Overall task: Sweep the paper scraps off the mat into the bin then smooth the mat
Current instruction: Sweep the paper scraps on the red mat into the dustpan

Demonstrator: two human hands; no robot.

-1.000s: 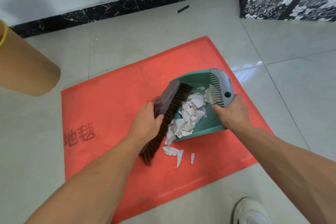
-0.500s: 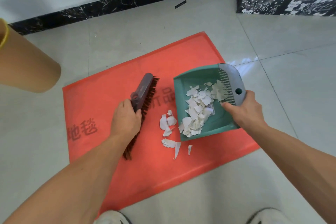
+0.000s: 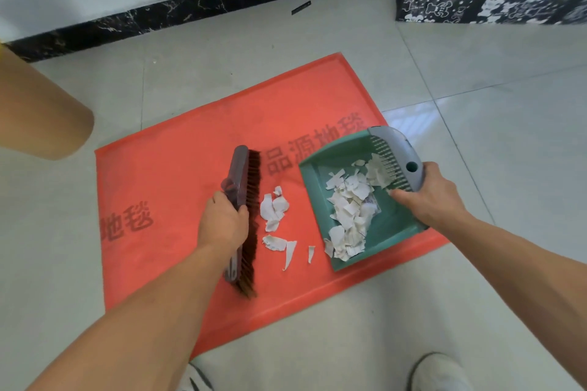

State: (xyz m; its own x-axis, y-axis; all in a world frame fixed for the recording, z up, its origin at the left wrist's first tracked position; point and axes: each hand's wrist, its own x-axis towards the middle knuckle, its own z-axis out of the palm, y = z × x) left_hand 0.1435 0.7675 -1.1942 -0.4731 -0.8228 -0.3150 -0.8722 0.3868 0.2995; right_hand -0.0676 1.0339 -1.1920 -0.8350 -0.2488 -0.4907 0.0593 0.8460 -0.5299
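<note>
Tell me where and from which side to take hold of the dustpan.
Grip the dustpan by its grey handle at the back edge, coming from the right, as the right hand does. The open lip faces left toward the loose scraps, so a grip there would likely block the brush.

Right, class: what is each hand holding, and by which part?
The left hand grips the brush around its back, near the middle. The right hand grips the green dustpan at its grey handle end.
</note>
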